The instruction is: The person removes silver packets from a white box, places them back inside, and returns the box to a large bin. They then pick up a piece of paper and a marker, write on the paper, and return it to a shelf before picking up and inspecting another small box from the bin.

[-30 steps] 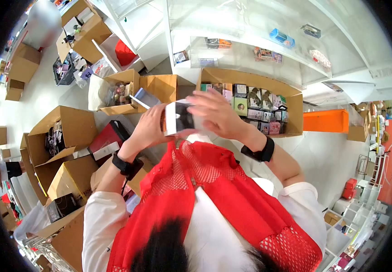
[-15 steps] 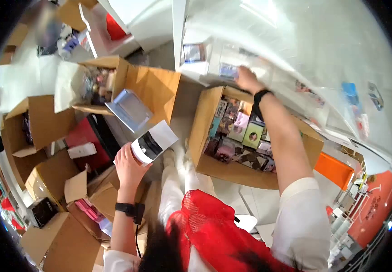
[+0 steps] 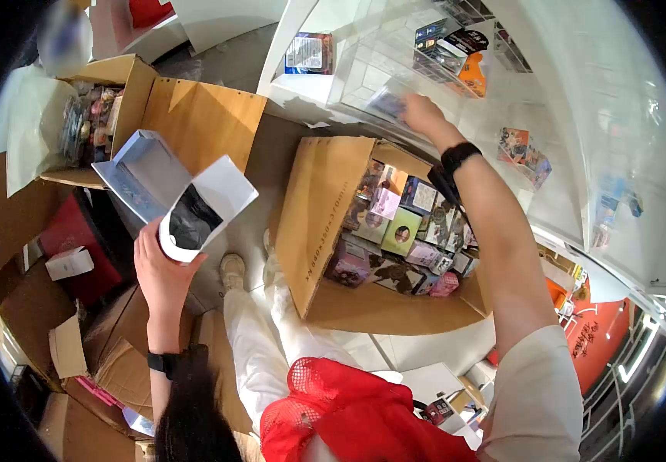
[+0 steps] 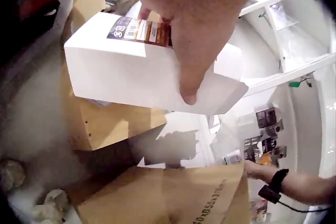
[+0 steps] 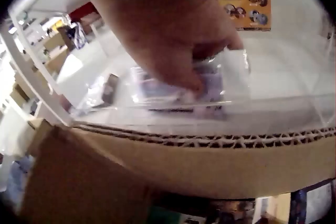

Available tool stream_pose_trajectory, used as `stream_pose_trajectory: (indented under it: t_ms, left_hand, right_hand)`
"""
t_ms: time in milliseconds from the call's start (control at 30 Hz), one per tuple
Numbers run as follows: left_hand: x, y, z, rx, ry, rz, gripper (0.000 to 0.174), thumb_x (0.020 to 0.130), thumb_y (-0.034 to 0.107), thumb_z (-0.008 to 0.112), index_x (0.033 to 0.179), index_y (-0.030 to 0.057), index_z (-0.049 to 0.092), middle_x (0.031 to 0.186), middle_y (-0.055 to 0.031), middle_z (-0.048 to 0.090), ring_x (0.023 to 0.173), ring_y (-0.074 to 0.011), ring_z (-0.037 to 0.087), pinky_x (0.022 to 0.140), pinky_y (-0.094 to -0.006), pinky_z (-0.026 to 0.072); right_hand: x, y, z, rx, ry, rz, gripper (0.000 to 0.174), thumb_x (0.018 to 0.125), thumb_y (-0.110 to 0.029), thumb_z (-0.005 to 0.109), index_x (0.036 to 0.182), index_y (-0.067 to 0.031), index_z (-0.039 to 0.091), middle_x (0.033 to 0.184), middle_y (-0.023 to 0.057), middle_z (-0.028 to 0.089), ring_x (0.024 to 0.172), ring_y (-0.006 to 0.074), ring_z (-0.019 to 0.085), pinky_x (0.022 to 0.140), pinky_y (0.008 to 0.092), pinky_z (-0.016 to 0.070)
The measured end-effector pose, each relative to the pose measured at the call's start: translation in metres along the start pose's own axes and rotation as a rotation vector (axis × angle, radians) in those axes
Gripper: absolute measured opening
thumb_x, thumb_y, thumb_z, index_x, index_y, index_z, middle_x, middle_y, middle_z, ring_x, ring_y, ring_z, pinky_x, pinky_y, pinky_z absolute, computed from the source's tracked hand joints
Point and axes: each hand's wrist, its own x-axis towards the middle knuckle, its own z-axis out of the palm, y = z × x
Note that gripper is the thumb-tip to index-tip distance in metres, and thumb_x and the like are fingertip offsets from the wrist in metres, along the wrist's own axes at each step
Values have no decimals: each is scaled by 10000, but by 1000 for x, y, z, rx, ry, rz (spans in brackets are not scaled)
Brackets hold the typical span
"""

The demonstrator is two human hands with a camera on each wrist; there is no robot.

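Note:
My left hand [image 3: 160,269] grips a white box [image 4: 126,74] around its sides, the thumb flat along one face. The box's top stands open with a flap [image 3: 227,187] raised, and something black [image 3: 194,221] shows inside. A printed label with a barcode [image 4: 139,28] is on one side of it. Out to the right, my right hand [image 3: 425,115] reaches to the low clear shelf and pinches a purplish packet in clear wrap [image 5: 210,90]. In the right wrist view its thumb presses on the near face, while most of the fingers are hidden behind the hand.
Below my right arm stands a large carton [image 3: 325,223] full of small boxes. An open pale-blue box [image 3: 144,173] lies left, by a carton of bagged items [image 3: 136,96]. Several cartons crowd the lower left. More packets [image 3: 521,150] lie on the shelf.
Both hands were together at the white box; the right hand has left it, reached out to the shelf and taken hold of a packet. The left hand carried the box left as the view shifted.

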Motion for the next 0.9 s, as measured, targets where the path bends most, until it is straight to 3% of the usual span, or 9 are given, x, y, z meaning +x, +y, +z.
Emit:
stream_pose_trajectory:
  t_ms: [33,67,133,200,267,333,433,833,900]
  left_hand:
    - [1,5,-6,-30,-4,-3,705,438,74,807,1055,57,466,1000,-116,529,951,-328,493,817,-397,407]
    - [1,11,-15,-58,-11,-5,718,446,68,808,1073,56,458,1018,-121,522,974,-326,488,833,-400,404]
    - [-3,21,-34,-102,-2,14,726,457,53,807,1095,63,461,1044,-118,517,1005,-313,485,854,-393,400]
    - [-8,32,-58,-106,44,82,717,466,55,808,1100,62,471,1051,-115,519,999,-306,489,853,-387,402]
    - [-15,47,-87,-128,80,147,723,460,48,807,1100,53,471,1052,-118,525,992,-307,495,857,-387,401]
    - [-21,65,-116,-151,140,249,729,444,37,800,1094,41,470,1073,-127,533,992,-313,501,864,-389,402]
    - [-36,85,-165,-130,146,406,692,461,55,778,1081,44,470,1097,-128,531,1008,-319,497,869,-395,401]
    - [-141,133,-281,58,102,804,721,521,274,761,1126,31,453,1133,-110,508,1051,-303,469,916,-427,350]
    - [-154,141,-286,-89,80,725,786,506,285,782,1148,17,417,1095,-145,507,1024,-325,481,899,-422,364]
  right_hand:
    - [-20,-8,-17,11,19,101,377,709,-202,637,1041,-74,515,1043,199,548,972,367,526,817,412,434]
    - [-45,-15,-32,-53,176,43,234,806,-84,473,1034,-67,524,949,182,594,884,379,571,753,440,458]
    - [-98,-25,-53,122,500,-99,293,804,-60,484,1097,-71,481,952,183,601,880,366,577,735,445,458]
    - [-165,-61,-89,477,647,-207,402,793,-35,520,1181,-69,418,987,171,598,899,348,578,748,409,463]
    - [-242,-99,-130,762,652,-332,364,759,-47,610,1111,-43,516,966,158,608,875,305,603,734,337,478]
    - [-306,-115,-153,583,735,-501,299,748,-58,634,1040,-37,577,956,144,618,856,275,615,723,332,481]
    - [-384,-155,-193,824,648,-571,333,732,-54,649,1055,-29,577,907,118,640,704,248,642,589,308,506]
    - [-546,-188,-235,862,165,-501,270,752,-174,619,947,8,572,713,220,571,659,336,585,568,382,446]
    - [-570,-201,-233,1235,508,-312,383,739,-147,663,1054,-8,493,854,180,605,669,234,614,595,300,470]
